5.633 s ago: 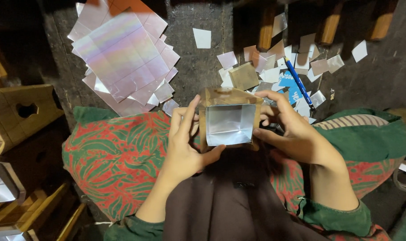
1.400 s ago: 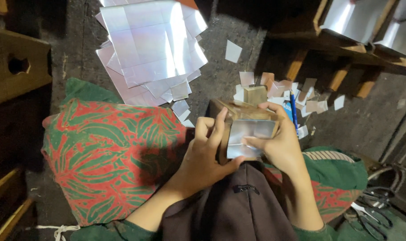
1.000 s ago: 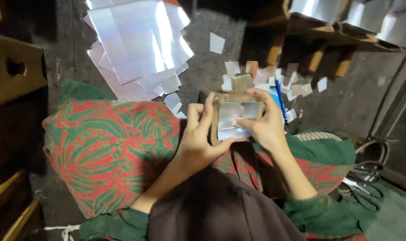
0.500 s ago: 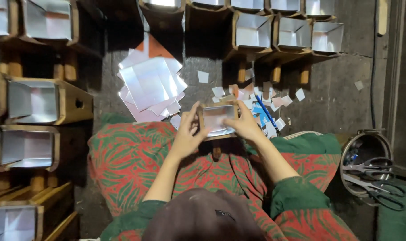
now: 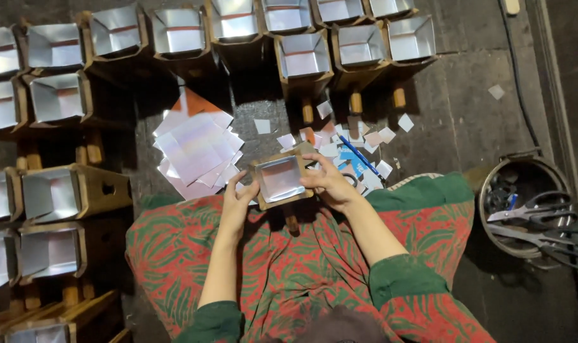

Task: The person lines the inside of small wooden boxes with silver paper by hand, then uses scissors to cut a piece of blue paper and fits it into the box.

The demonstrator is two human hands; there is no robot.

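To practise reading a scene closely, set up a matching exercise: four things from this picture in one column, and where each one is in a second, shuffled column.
Things:
1. silver-lined box
2. scissors
3. blue pen
4. stack of shiny sheets

Places:
A. on the floor left of the hands
B. across the round bucket at right
C. between the left hand and right hand
D. among paper scraps

Pairs: 1-C, 2-B, 3-D, 4-A
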